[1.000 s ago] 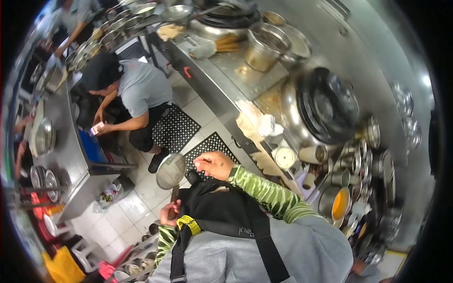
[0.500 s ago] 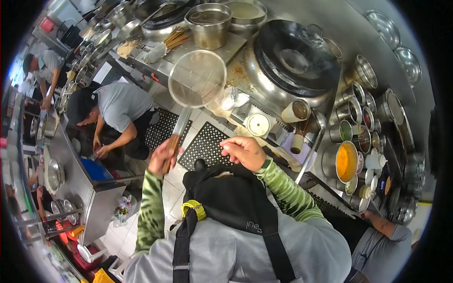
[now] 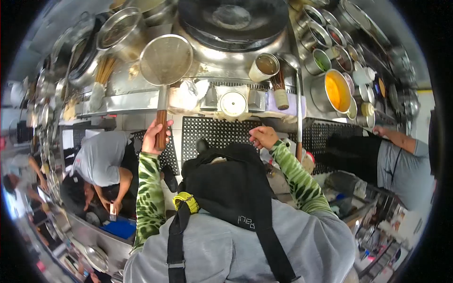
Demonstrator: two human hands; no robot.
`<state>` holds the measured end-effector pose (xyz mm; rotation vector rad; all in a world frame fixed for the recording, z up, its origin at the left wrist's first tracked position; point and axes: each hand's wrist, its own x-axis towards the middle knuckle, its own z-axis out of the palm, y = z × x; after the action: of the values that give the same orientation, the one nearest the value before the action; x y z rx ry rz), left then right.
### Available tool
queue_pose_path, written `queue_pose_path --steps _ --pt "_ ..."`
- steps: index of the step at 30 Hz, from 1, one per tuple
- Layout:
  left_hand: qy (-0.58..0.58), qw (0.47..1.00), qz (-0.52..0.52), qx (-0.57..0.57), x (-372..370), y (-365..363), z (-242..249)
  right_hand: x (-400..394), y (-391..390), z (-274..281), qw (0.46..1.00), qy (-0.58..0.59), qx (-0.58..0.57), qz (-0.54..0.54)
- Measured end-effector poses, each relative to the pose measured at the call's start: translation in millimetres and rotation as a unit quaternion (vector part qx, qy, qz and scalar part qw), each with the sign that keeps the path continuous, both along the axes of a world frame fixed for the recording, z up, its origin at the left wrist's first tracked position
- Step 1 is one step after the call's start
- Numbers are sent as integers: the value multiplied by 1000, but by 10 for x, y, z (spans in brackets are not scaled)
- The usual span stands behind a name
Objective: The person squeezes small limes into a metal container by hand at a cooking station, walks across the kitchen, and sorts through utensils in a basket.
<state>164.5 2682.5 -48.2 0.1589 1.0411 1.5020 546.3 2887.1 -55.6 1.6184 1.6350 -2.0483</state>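
My left hand is wrapped round the wooden handle of a round mesh strainer, whose mesh is raised over the steel stove edge. My right hand is held in front of the apron with its fingers curled together; whether anything small is between them cannot be made out. Beyond the hands, a black wok sits on the stove. Along the counter edge are a round white-lidded container, a crumpled white cloth, a cup of brown liquid and a brush.
Steel pots stand on the right, one with orange liquid. A long-handled ladle hangs over the counter edge. One co-worker bends at the left; another stands at the right. Black mats cover some floor.
The view has turned toward the stove, so the wok now lies straight ahead. The strainer is still in my left hand. My right hand is still raised, its fingers curled.
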Motion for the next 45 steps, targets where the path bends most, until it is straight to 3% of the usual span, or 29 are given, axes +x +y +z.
queue_pose_path --steps 1,3,4,7,9,10,11,13,15,16,19,21,23,26,29,30,32,34,35,37,41,45 --pt "3 1000 4 1 -4 -19 -68 11 -18 -158 1000 -29 -9 -6" --pt "-133 990 41 3 -6 -33 -81 -27 -84 -388 998 -61 -17 -21" --pt "-143 989 35 -14 -70 -74 -204 -58 -78 -471 997 -72 -17 -25" --pt "-163 983 30 -85 -119 -411 -931 -145 -148 -249 998 -44 -20 -48" --pt "21 960 24 -278 83 -637 -1114 -104 -160 11 996 -16 24 -80" --pt "-1 950 10 -313 107 -704 -1207 -53 -140 92 994 -2 49 -95" --pt "24 956 -34 -292 150 -776 -1283 69 -102 55 973 -14 190 -133" --pt "87 944 -66 -313 387 -678 -1057 422 44 -41 868 -36 458 -190" --pt "114 938 -106 -310 539 -588 -1050 690 179 346 801 -228 532 -153" --pt "118 940 -113 -301 650 -494 -977 854 257 366 801 -298 507 -111" --pt "154 941 -146 -263 1043 -129 -523 1479 328 -266 763 -334 551 -55" --pt "175 943 -175 -222 1274 91 -257 1635 320 -264 862 -293 411 -47" --pt "210 940 -203 -177 1464 232 64 1722 324 -332 890 -232 372 -124" --pt "242 934 -246 -96 1567 339 358 1645 144 -93 870 -142 446 -158" --pt "229 949 -208 -53 1541 438 851 1372 169 376 834 -110 507 -188" --pt "233 954 -179 -50 1505 473 1027 1211 345 479 798 -16 575 -179" --pt "234 961 -143 -25 1359 593 1207 654 633 1213 903 152 351 -194" --pt "237 965 -114 2 1179 728 1279 56 959 1744 913 283 280 -89" --pt "249 963 -103 19 1096 771 1267 -298 994 1866 895 351 256 -99" --pt "275 957 -81 54 791 877 1272 -944 1159 2056 899 378 214 -46" --pt "273 960 -42 51 161 958 1414 -2454 1686 2345 938 274 210 22" --pt "294 955 -10 36 -99 1051 1338 -3636 2350 2341 936 126 314 101"
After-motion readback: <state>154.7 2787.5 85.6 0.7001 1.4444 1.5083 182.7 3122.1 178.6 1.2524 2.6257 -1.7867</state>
